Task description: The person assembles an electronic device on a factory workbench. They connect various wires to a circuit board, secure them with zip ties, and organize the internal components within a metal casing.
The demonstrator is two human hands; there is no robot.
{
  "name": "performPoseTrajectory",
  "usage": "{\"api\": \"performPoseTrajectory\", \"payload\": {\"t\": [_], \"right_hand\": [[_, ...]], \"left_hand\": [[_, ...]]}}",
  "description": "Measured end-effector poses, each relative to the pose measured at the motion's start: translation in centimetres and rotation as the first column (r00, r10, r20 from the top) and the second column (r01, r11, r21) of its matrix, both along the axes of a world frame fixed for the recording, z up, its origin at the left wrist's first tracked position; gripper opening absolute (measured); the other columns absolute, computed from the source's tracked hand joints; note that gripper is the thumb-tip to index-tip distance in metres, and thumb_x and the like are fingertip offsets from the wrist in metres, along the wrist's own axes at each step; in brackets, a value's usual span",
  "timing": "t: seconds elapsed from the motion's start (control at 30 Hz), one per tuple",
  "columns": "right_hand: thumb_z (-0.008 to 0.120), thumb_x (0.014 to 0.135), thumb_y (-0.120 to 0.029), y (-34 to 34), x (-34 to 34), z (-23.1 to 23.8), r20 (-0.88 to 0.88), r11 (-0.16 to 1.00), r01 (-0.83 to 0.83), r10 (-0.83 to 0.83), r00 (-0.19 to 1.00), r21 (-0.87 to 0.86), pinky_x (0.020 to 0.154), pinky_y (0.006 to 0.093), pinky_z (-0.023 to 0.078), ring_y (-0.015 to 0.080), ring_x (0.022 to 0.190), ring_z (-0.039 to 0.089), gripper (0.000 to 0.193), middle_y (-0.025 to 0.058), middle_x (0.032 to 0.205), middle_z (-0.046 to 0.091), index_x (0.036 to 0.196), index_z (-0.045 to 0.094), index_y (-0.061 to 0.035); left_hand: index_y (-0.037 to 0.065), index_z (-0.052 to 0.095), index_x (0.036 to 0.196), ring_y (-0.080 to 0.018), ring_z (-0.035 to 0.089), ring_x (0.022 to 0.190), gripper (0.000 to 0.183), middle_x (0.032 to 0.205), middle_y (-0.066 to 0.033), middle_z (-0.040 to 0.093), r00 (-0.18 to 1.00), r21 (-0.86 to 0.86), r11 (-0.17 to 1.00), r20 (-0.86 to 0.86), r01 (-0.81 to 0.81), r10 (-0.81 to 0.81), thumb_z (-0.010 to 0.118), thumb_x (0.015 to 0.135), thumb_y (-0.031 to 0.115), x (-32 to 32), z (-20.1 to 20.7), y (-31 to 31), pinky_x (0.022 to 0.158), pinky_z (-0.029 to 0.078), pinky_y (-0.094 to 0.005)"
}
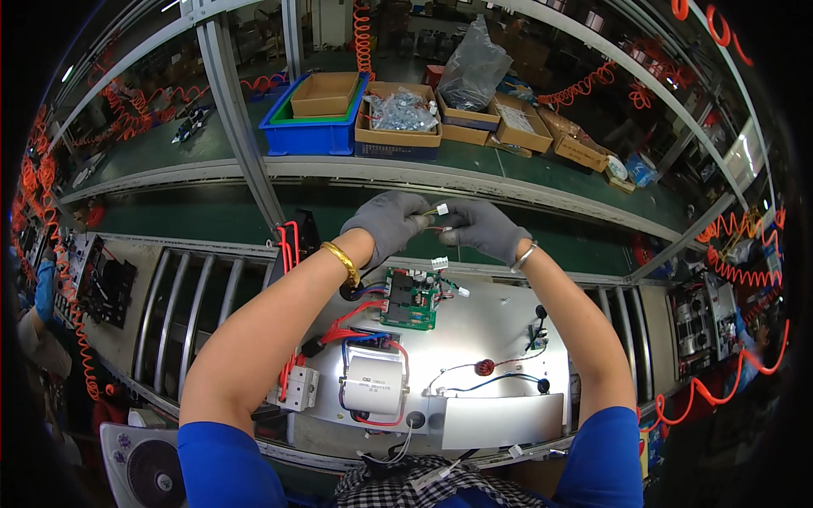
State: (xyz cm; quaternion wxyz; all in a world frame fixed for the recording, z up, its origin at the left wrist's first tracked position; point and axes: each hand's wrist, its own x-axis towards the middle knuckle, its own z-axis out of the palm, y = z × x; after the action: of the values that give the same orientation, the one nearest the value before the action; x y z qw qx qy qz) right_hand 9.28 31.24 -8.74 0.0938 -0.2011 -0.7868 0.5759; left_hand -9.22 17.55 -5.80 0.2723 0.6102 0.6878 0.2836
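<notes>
Both gloved hands meet above the far edge of a metal panel [500, 313]. My left hand [385, 222] is closed on thin wires, from which a white plug connector [442, 209] sticks out toward the right hand. My right hand [484, 230] pinches the end of a thin reddish wire [435, 228]; its tip is partly covered by the fingers. Just below lies a green circuit board [421, 318] with black relays, red leads on its left, and a loose white plug [439, 263] near its top edge. A large white cylindrical capacitor [373, 383] is mounted nearer me.
A white breaker block [298, 389] sits left of the capacitor. Steel rollers [193, 309] flank the panel. Beyond a metal rail [474, 176] stand a blue bin [311, 140] and several cardboard boxes [398, 146]. Red coiled hoses [364, 42] hang around; a fan [152, 474] is at lower left.
</notes>
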Motion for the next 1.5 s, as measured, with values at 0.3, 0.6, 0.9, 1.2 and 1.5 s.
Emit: {"api": "performPoseTrajectory", "payload": {"t": [0.3, 0.6, 0.9, 1.2, 1.5], "right_hand": [[0.073, 0.086, -0.017, 0.2, -0.6, -2.2, 0.174, 0.951, -0.006, -0.05, 0.983, 0.309, 0.089, 0.0356, 0.054, 0.0239, 0.101, 0.068, 0.051, 0.0163, 0.11, 0.07, 0.133, 0.056, -0.0062], [0.066, 0.091, -0.014, -4.8, 8.1, 2.2, 0.078, 0.937, 0.111, -0.144, 0.986, 0.331, 0.09, 0.0335, 0.054, 0.023, 0.099, 0.068, 0.044, 0.0157, 0.108, 0.069, 0.13, 0.055, 0.0002], [0.065, 0.091, -0.011, -11.5, 15.7, 2.8, 0.049, 0.96, 0.169, -0.184, 0.982, 0.222, 0.087, 0.0334, 0.054, 0.0207, 0.096, 0.069, 0.041, 0.0138, 0.105, 0.07, 0.13, 0.057, -0.0003], [0.068, 0.086, -0.012, -16.5, 18.1, 2.6, 0.01, 0.861, 0.084, -0.103, 0.995, 0.502, 0.084, 0.0406, 0.051, 0.0286, 0.097, 0.067, 0.04, 0.0093, 0.108, 0.07, 0.125, 0.059, -0.0058], [0.064, 0.089, -0.016, -17.1, 17.9, 1.7, 0.059, 0.814, 0.045, -0.097, 0.994, 0.58, 0.079, 0.0385, 0.05, 0.0259, 0.088, 0.068, 0.033, 0.0064, 0.102, 0.072, 0.121, 0.063, -0.0103]], "left_hand": [[0.003, 0.071, 0.105, -0.0188, 0.06, 0.071, 0.028, 0.085, -0.0084, 0.068, 0.989, -0.048, 0.995, 0.122, 0.085, -0.079, 0.058, 0.093, 0.026, -0.4, -0.3, 0.0, 0.069, 0.049, -0.0331], [0.004, 0.074, 0.103, -0.0343, 0.068, 0.094, 0.035, 0.103, -0.0189, 0.071, 0.819, -0.569, 0.808, -0.386, 0.15, -0.424, 0.061, 0.083, 0.03, -1.0, 0.4, -0.8, 0.083, 0.052, -0.0419], [0.005, 0.073, 0.094, -0.0317, 0.067, 0.084, 0.022, 0.096, -0.0161, 0.07, 0.439, -0.758, 0.62, -0.497, 0.199, -0.748, 0.062, 0.082, 0.02, -2.5, -4.2, 1.6, 0.073, 0.052, -0.0415], [0.009, 0.069, 0.096, -0.0317, 0.066, 0.09, 0.015, 0.096, -0.0126, 0.068, 0.38, -0.747, 0.576, -0.453, 0.332, -0.807, 0.066, 0.082, 0.013, -3.1, -4.1, 1.3, 0.075, 0.053, -0.0416], [0.011, 0.071, 0.104, -0.033, 0.067, 0.09, 0.023, 0.1, -0.0142, 0.07, 0.428, -0.756, 0.586, -0.445, 0.292, -0.787, 0.063, 0.083, 0.016, -3.6, -5.6, 1.5, 0.075, 0.054, -0.0426]]}}
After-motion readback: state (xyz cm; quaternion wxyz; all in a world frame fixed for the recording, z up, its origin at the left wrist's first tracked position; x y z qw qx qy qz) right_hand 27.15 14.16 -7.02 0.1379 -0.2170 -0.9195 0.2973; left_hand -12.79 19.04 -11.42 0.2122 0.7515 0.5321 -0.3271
